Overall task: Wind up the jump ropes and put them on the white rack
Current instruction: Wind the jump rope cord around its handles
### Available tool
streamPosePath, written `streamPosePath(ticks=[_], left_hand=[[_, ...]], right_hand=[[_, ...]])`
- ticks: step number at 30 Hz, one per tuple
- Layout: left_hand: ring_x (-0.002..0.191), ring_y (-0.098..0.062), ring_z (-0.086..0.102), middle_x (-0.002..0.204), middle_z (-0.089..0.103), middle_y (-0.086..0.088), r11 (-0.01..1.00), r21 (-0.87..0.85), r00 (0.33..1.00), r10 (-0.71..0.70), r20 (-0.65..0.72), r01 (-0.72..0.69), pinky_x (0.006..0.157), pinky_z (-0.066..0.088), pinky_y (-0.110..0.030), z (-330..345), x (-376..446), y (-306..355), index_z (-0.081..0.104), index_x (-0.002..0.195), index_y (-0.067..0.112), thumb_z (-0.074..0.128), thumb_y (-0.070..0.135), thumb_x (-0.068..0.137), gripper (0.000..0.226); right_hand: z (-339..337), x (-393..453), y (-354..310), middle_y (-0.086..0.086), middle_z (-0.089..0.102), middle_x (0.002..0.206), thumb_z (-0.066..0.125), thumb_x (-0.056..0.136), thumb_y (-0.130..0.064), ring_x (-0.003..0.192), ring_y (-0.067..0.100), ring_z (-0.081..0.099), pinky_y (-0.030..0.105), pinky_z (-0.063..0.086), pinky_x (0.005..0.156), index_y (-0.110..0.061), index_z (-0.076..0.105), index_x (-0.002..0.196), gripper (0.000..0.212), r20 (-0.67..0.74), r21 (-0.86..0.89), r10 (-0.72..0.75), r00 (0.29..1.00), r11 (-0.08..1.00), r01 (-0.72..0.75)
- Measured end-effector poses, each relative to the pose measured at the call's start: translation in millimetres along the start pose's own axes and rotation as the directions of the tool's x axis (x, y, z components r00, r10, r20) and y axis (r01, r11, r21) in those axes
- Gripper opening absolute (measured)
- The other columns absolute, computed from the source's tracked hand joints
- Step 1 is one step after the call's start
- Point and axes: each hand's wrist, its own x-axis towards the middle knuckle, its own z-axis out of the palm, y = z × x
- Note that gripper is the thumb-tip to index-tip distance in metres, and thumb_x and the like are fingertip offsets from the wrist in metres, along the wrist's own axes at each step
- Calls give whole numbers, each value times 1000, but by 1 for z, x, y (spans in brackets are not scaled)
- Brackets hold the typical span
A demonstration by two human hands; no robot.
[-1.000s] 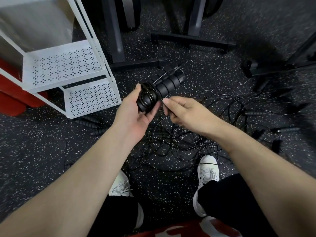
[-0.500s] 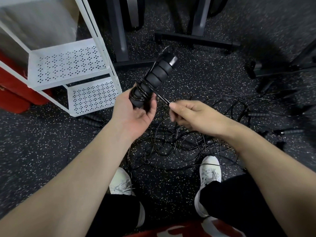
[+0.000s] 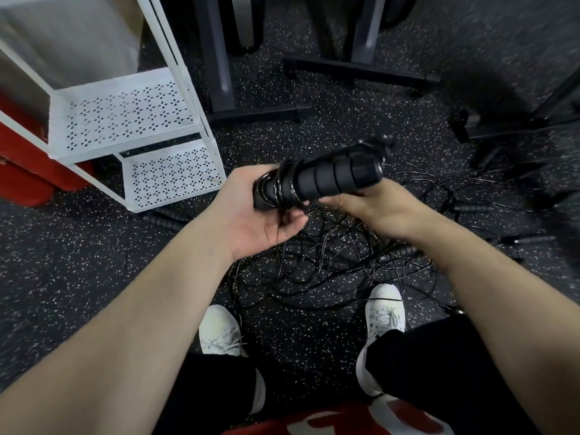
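A pair of black jump rope handles [image 3: 326,180] is held above the speckled floor [image 3: 62,262], lying almost level with the far ends pointing right. The left hand [image 3: 254,211] is curled under the near end, where several turns of thin black cord [image 3: 277,188] are wrapped around the grips. The right hand [image 3: 373,208] is closed beneath the middle of the handles, its fingers hidden from view, so whether the cord is pinched cannot be told. A tangle of loose ropes [image 3: 314,265] is spread on the floor below the hands, between two white shoes [image 3: 219,334]. The white rack [image 3: 131,120] is seen at upper left, well apart from the handles, its perforated shelves bare
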Motion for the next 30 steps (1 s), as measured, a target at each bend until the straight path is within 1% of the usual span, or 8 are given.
streamPosePath(ticks=[5,10,14,18,21,24,28,30], left_hand=[[71,-27,64,80,66,-10,988,153,1000,-2,21,-2,65,64,-47,1,-2,1,73,85,14,67,27,84,14],[72,-35,74,86,71,-18,980,200,998,-31,55,19,60,65,-40,2,-5,3,71,104,5,64,27,87,29],[59,-31,71,81,69,-21,972,235,999,-21,50,9,44,59,-28,5,-9,2,72,99,2,62,25,93,26],[58,-30,71,80,70,-21,978,206,999,-4,54,-8,41,57,-25,6,-11,2,72,98,2,61,23,93,24],[60,-32,72,83,70,-23,973,231,995,-7,98,-15,44,58,-26,7,-15,3,69,103,1,63,25,87,30],[66,-35,73,84,71,-22,961,273,989,-9,147,-32,51,62,-32,9,-17,2,69,100,1,64,27,84,31],[66,-35,74,82,72,-22,960,274,986,6,165,-51,50,62,-33,8,-21,5,68,99,1,63,26,82,30],[61,-34,72,80,71,-23,957,284,988,18,154,-62,46,60,-29,5,-22,8,67,102,0,63,26,84,32]], right_hand=[[-3,0,1,-3,42,65,44,97,8,74,18,45,11,33,50,-17,38,60,45,-19,-254,121,992,959,-122],[-12,10,2,-5,51,56,35,101,9,51,4,48,5,36,46,-15,47,64,46,17,29,61,998,998,-61],[-7,8,3,-9,56,47,42,99,10,42,1,53,16,44,48,-7,55,64,41,52,-84,-51,997,995,56],[-13,0,6,-14,48,37,55,93,13,44,-21,49,9,42,59,-23,55,66,45,35,-3,105,994,994,-105],[-13,-4,8,7,52,64,64,84,0,51,0,50,26,44,63,0,65,81,3,-37,2,3,999,1000,-3],[-11,3,8,12,57,73,60,85,0,67,18,51,30,42,62,14,60,84,14,-65,193,68,996,980,-54],[-16,7,22,-6,65,72,54,98,0,67,12,58,36,56,74,-22,74,82,34,67,183,122,990,974,-132],[-19,5,15,-14,67,71,60,101,-30,73,12,60,46,56,86,-36,75,72,33,73,170,102,992,979,-113]])
